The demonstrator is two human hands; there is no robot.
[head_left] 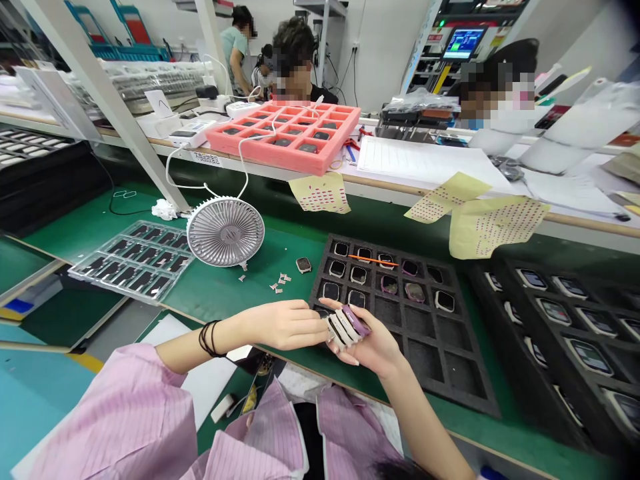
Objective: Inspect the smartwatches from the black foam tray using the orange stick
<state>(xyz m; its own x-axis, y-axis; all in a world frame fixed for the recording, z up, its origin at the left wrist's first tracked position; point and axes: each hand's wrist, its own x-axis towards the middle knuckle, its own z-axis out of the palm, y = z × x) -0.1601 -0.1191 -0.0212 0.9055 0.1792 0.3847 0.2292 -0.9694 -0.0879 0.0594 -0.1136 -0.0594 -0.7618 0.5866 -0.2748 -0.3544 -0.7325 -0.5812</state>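
Observation:
A short stack of watch cases (344,329), silver ones with a purple one at the right end, rests in my right hand (376,341), whose fingers wrap round it. My left hand (295,325) reaches in from the left, its fingers pressed together at the stack's left end; what they pinch, if anything, is hidden. Behind both hands lies a black foam tray (463,343) with watch cases in several compartments and an orange stick (373,260) across its top row. One loose watch case (303,265) and several small metal pieces (280,283) lie on the green mat.
A white round fan (226,231) stands left of centre beside a clear tray of dark parts (137,260). More foam trays (580,313) fill the right. A raised shelf (395,189) holds a pink foam tray (327,157). Several people are beyond it.

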